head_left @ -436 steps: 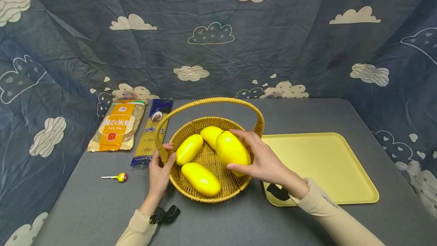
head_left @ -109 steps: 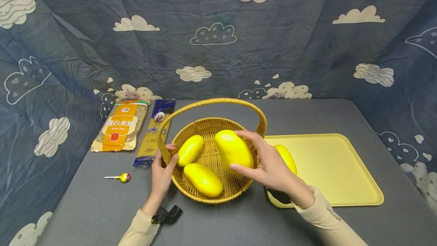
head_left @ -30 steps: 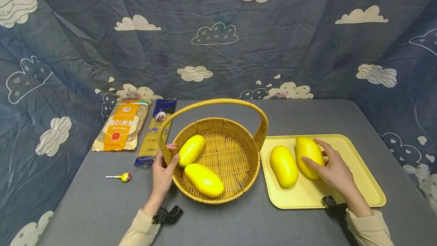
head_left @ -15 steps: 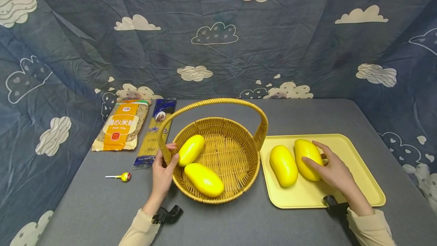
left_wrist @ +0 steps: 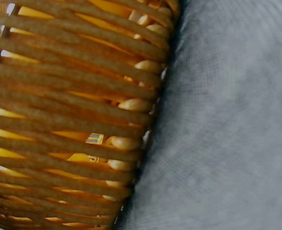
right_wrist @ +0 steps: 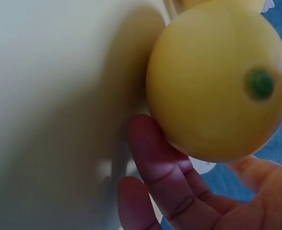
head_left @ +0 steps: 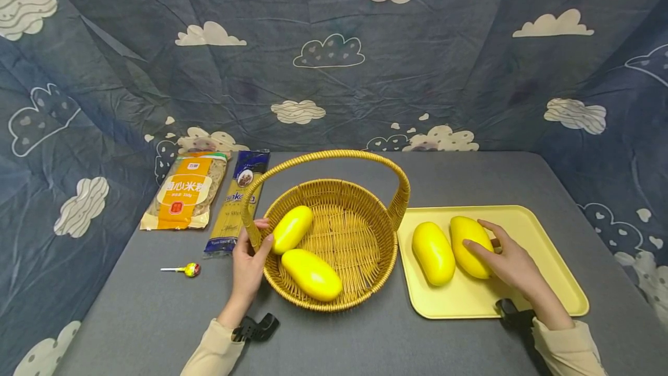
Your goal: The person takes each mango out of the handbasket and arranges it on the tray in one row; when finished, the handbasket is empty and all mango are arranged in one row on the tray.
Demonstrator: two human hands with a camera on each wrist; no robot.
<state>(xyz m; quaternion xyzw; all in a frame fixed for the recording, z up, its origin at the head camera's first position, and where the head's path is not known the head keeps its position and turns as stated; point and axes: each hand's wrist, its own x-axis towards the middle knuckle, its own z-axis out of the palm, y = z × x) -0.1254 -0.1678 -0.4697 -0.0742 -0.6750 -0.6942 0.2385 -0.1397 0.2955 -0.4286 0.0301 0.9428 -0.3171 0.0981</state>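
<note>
My left hand (head_left: 248, 268) grips the wicker basket (head_left: 355, 231) at the left foot of its arched handle, thumb on the near side. Inside lie two yellow mangoes, one mango (head_left: 293, 230) by the left wall and another mango (head_left: 312, 275) toward the front. On the pale yellow tray (head_left: 545, 260), my right hand (head_left: 514, 263) holds a mango (head_left: 469, 247) between thumb and fingers. A second mango (head_left: 433, 254) lies just left of it. The right wrist view shows the held mango (right_wrist: 213, 86) end-on with its green stem nub, low over the tray.
An orange-labelled noodle bag (head_left: 184, 193) and a blue-and-gold pasta packet (head_left: 237, 202) lie at the back left. Nearer, a lollipop (head_left: 185, 270) lies on the grey table (head_left: 334, 344). A cloud-patterned cloth (head_left: 250, 91) hangs behind.
Two mangoes have gone from the basket to the tray, carried by my right hand. Over the last second that hand shifted the held mango slightly toward me. My left hand stayed on the basket.
</note>
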